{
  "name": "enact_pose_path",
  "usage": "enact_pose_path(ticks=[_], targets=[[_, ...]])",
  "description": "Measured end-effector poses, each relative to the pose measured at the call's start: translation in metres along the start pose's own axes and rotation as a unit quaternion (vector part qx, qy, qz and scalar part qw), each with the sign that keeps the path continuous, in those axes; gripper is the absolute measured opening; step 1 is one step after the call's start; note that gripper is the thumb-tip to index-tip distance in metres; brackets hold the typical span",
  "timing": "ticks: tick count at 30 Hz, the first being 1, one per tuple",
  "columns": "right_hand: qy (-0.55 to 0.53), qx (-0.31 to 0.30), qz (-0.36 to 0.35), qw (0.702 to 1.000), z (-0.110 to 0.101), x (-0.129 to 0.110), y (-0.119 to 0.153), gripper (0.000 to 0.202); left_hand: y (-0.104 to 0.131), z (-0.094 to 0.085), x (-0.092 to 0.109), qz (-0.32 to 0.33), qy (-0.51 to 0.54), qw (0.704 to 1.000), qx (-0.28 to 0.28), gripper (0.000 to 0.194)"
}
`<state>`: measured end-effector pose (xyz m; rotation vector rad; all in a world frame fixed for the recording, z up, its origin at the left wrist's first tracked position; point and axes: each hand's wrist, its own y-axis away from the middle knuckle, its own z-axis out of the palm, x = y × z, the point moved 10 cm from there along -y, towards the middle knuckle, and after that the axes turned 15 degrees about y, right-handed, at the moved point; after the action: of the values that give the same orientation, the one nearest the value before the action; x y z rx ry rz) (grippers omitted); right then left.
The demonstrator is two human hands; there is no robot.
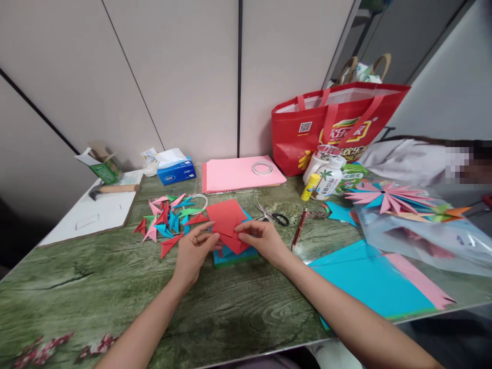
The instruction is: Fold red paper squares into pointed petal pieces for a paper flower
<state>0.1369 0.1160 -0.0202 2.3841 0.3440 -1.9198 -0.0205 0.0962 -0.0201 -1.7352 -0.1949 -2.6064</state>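
Observation:
Both hands work a red paper sheet (226,218) that lies on a small stack of blue and green paper squares (235,256) at the middle of the table. My left hand (194,251) pinches the sheet's lower left edge. My right hand (263,240) presses the lower right part with its fingertips. Part of the red sheet is folded over itself. To the left lies a pile of several folded paper darts (169,221) in red, pink, blue and green.
Scissors (273,216) and a pen (300,229) lie right of the hands. Pink paper (234,174) with a tape ring (262,167), a tissue box (176,170), a glue stick (310,187), bottles, a red bag (338,125), large blue and pink sheets (369,279) and a paper flower (388,197) surround the work spot. A clipboard (96,212) lies far left.

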Motion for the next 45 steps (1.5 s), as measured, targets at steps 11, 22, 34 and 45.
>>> enact_pose_path(ticks=[11, 22, 34, 45], targets=[[0.065, 0.059, -0.039, 0.995, -0.001, -0.013, 0.011, 0.011, 0.011, 0.028, -0.022, -0.068, -0.061, 0.987, -0.130, 0.023], [0.118, 0.085, -0.101, 0.984, -0.005, -0.029, 0.015, 0.005, 0.011, 0.027, -0.023, -0.064, -0.045, 0.990, -0.118, 0.025], [0.131, 0.099, -0.068, 0.984, -0.003, -0.025, 0.022, 0.011, 0.009, 0.018, -0.014, -0.003, -0.108, 0.990, -0.086, 0.021], [0.166, 0.060, -0.176, 0.968, 0.007, -0.050, 0.027, 0.016, 0.007, 0.014, -0.006, 0.026, -0.174, 0.981, -0.078, 0.025]])
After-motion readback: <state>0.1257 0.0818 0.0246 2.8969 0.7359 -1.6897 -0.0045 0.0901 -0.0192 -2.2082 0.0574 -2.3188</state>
